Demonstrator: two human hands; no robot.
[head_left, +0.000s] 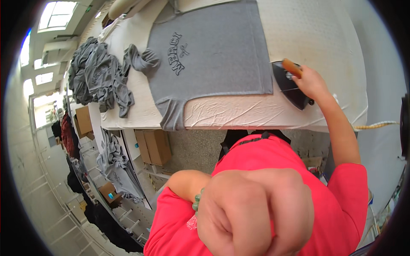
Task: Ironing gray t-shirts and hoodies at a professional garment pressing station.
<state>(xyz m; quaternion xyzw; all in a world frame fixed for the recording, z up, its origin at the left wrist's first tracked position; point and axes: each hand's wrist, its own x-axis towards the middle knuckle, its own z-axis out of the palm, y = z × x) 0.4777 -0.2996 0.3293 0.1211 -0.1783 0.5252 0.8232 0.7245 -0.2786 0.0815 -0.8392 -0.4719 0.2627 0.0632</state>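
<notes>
A grey short-sleeved T-shirt [218, 55] with dark lettering and a small bow print lies spread on the white padded ironing table [307, 25]. Beyond the shirt's right-hand edge stands a black iron [287, 87] with a tan handle. My right hand [314, 83] is closed round that handle. Very near the camera, in front of my red top, my left hand [256, 209] is raised with its fingers curled. Its inside is hidden, so whatever it may hold cannot be made out. A green bead bracelet [196, 202] circles the left wrist.
Crumpled grey shirts [100, 72] are heaped at the table's left end. More grey garments [117, 166] hang below, beside a cardboard box [153, 147]. A striped cord or hose [376, 125] runs off the table's right edge toward the wall.
</notes>
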